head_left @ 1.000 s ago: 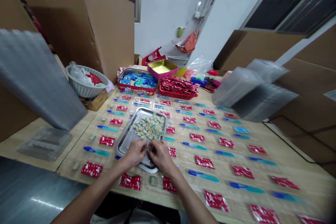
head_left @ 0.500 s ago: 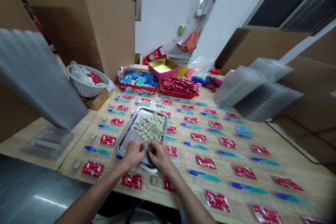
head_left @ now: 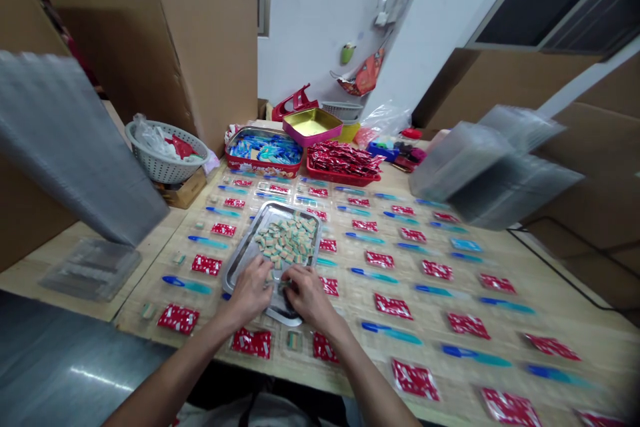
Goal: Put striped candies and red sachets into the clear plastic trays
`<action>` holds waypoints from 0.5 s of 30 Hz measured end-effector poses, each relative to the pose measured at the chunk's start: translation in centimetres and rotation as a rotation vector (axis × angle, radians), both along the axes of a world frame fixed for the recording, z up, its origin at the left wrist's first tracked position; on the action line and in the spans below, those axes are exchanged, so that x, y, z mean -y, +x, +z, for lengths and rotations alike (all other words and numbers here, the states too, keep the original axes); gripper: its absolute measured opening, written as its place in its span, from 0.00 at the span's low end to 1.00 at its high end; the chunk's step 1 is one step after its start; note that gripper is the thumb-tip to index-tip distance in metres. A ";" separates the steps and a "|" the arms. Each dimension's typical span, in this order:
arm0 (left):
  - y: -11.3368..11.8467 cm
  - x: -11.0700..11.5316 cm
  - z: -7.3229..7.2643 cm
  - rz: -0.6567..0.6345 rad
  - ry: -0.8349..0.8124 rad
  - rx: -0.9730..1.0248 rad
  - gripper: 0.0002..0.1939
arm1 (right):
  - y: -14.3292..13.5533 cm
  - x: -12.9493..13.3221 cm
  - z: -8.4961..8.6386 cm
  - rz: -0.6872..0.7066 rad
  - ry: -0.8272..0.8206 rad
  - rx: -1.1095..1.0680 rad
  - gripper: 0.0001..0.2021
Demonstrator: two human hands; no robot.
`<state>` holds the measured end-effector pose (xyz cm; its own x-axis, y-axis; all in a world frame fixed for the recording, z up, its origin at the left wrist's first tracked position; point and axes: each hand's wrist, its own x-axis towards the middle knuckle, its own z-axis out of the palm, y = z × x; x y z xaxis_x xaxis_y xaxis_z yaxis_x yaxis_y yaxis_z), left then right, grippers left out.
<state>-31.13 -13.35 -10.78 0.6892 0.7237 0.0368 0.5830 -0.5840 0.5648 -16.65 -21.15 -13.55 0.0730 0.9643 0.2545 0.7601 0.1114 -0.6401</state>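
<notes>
A metal tray lies at the table's middle, with a heap of small striped blocks in its upper part. My left hand is over the tray's near left, fingers bent down beside a block. My right hand is over its near right side, fingers pinched together; what they hold is too small to name. Around the tray, clear plastic packs hold red printed packets and blue pens. One pack just in front of the tray also has a small striped block.
At the back are a red tin of blue items, a red basket of red packets and a golden tin. A grey basket is at left. Stacked clear trays stand left and right.
My left hand has moved slightly left and up, away from my right hand, and a gap now shows between them. My right hand has barely moved.
</notes>
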 end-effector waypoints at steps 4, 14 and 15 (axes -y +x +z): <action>0.7 0.4 -0.8 -0.127 -0.082 0.028 0.14 | -0.3 0.1 -0.4 -0.002 -0.021 -0.013 0.13; 1.2 0.2 -1.5 -0.090 -0.030 -0.137 0.08 | -0.1 0.9 -0.3 -0.063 0.019 0.083 0.11; 1.2 0.2 -1.4 -0.086 -0.034 -0.144 0.08 | -0.1 1.0 -0.3 -0.075 0.024 0.090 0.10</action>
